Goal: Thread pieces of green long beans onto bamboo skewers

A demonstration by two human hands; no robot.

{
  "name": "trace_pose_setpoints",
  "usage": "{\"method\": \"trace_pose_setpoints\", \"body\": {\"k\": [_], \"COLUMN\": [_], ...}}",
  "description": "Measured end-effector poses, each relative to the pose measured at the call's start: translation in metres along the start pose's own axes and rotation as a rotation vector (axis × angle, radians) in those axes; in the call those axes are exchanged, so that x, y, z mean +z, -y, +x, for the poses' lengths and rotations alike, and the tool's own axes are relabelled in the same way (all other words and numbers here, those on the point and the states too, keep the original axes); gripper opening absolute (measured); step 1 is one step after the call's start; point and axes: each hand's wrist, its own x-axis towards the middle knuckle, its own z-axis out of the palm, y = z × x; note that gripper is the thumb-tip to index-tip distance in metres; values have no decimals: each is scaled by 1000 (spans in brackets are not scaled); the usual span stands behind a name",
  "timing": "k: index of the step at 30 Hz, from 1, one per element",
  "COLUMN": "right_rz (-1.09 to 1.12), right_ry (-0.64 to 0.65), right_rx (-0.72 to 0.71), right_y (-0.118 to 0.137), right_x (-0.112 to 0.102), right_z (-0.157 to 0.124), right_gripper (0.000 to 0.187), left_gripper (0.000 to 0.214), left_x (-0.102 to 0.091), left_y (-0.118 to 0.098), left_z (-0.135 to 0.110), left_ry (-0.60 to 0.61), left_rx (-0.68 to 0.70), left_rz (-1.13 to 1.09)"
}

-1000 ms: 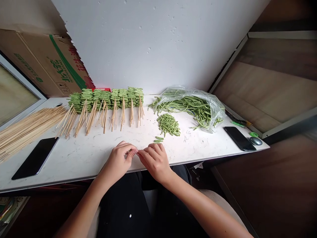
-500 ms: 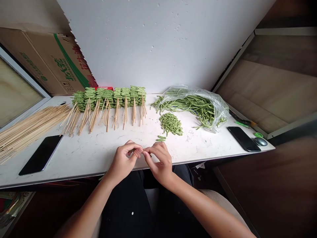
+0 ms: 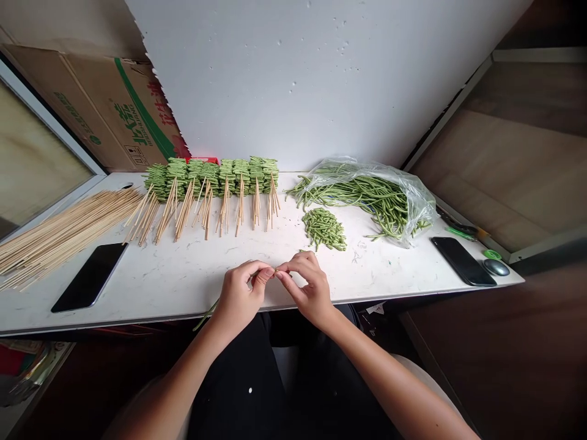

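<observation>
My left hand [image 3: 241, 293] and my right hand [image 3: 306, 287] meet fingertip to fingertip above the front edge of the white table [image 3: 160, 287]. Both are pinched shut. A thin bamboo skewer [image 3: 206, 314] runs through my left fist, its tail sticking out down-left past the wrist. What my right fingers pinch at the skewer's tip is too small to make out. Just beyond my right hand lies a small heap of cut green bean pieces [image 3: 324, 228]. Behind it an open plastic bag [image 3: 367, 195] holds long whole green beans.
A row of finished bean skewers [image 3: 215, 186] lines the back of the table. A big sheaf of bare skewers [image 3: 59, 232] lies at left beside a black phone [image 3: 89, 277]. Another phone [image 3: 463, 261] and a small round object [image 3: 496, 266] sit at right. A cardboard box [image 3: 101, 110] leans at back left.
Both hands have stayed pinched together and barely shifted their grip. The skewer's tail now shows below my left wrist. The camera has swung slightly to the left.
</observation>
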Motion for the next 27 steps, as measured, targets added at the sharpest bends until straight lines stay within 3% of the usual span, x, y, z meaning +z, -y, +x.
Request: {"method": "trace_pose_setpoints", "body": {"k": [5,10,14,18,22,27], "right_rz": [47,84,-162,-468,-548,-619], "right_ry": [-7,-149,-51,-52,35,141], "right_rx": [49,166,90,53,85,69], "right_y": [-1,-10,-33,-60,-76,-77], "right_x": [1,-11,-32,-49,-49,-47], "right_z": [0,10,21,25,21,17], "right_gripper": [6,13,13,17,19,23], "left_gripper": [29,27,30,32,31,29], "left_x": [4,-11,-21,-17,-13,-11], "left_y": [2,21,30,31,32,34], "left_z": [-1,8,13,13,12,11], "left_ry": [-81,-215,-158,-105,-81,-65], "left_rx": [61,13,-21,-31,-49,-44], "left_rz": [65,117,90,41,43,32]}}
